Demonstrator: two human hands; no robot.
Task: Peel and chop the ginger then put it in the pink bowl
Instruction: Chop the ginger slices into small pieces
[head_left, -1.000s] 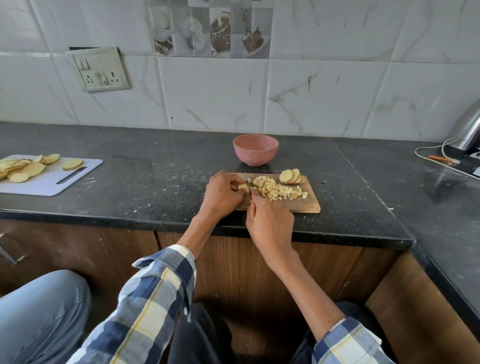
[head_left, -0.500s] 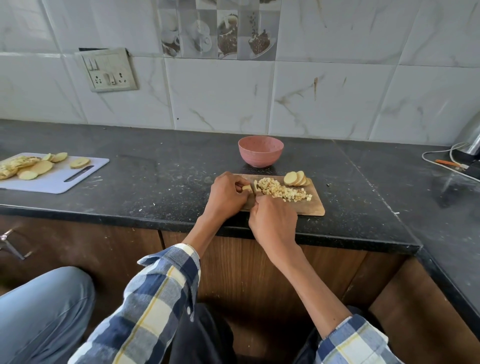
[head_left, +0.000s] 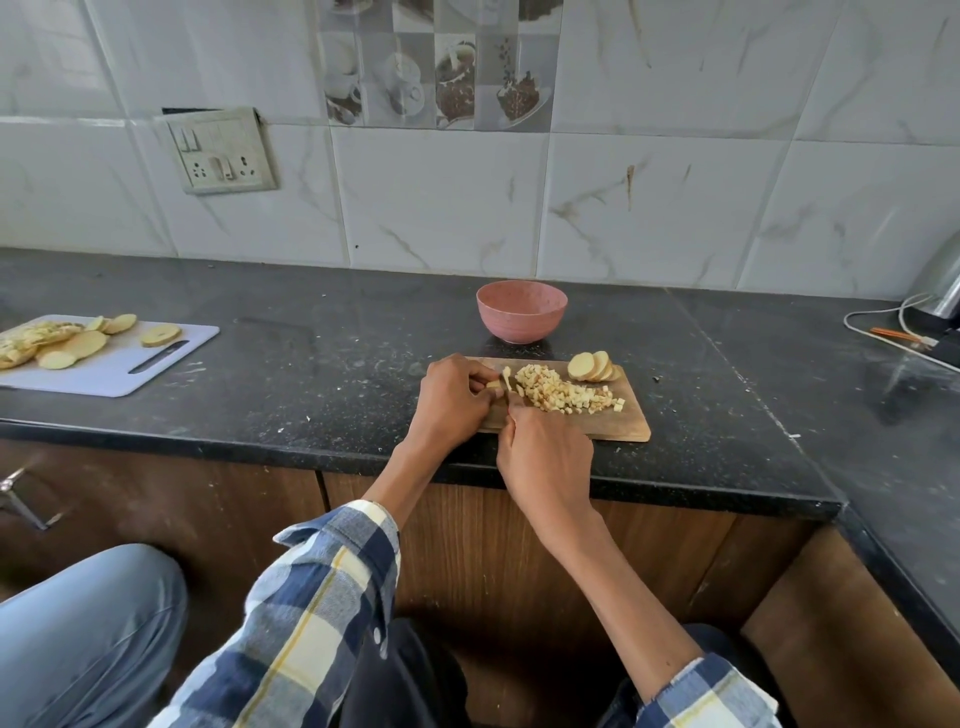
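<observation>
1 head view, looking forward and down, fairly near counter (head_left: 322, 374).

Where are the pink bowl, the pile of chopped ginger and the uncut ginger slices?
pink bowl (head_left: 521, 323): head view, on its outer wall.
chopped ginger (head_left: 563, 393): head view, middle of the pile on the wooden board.
ginger slices (head_left: 590, 367): head view, on the front slice's face.
</observation>
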